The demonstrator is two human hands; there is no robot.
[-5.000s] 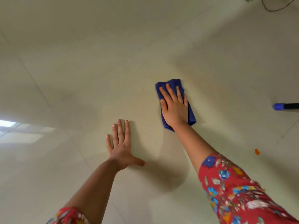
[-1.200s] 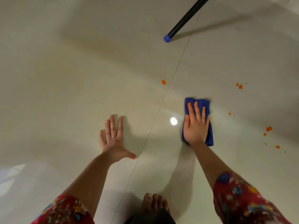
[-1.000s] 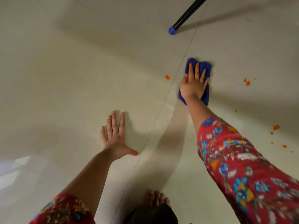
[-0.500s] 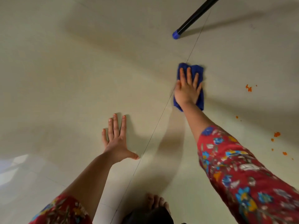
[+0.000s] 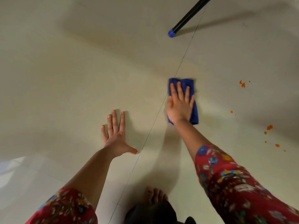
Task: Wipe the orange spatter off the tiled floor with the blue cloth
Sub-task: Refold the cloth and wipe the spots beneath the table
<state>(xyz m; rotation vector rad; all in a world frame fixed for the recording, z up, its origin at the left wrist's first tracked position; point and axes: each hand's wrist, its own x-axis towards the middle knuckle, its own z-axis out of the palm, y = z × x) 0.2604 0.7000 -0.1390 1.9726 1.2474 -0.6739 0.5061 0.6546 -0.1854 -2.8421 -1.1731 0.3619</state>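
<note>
A: What changes here?

B: The right hand (image 5: pixel 179 109), flat with fingers spread on the folded blue cloth (image 5: pixel 192 101), has drawn it back along the grout line (image 5: pixel 161 109), and the orange spot seen beside that line a second ago is gone.

A: So one mark is cleared?

B: Likely. The orange spatter (image 5: pixel 242 84) to the right, well apart from the cloth, remains on the tiled floor (image 5: pixel 64 78). The left hand (image 5: pixel 115 135) rests open on the tiles, holding nothing.
</note>
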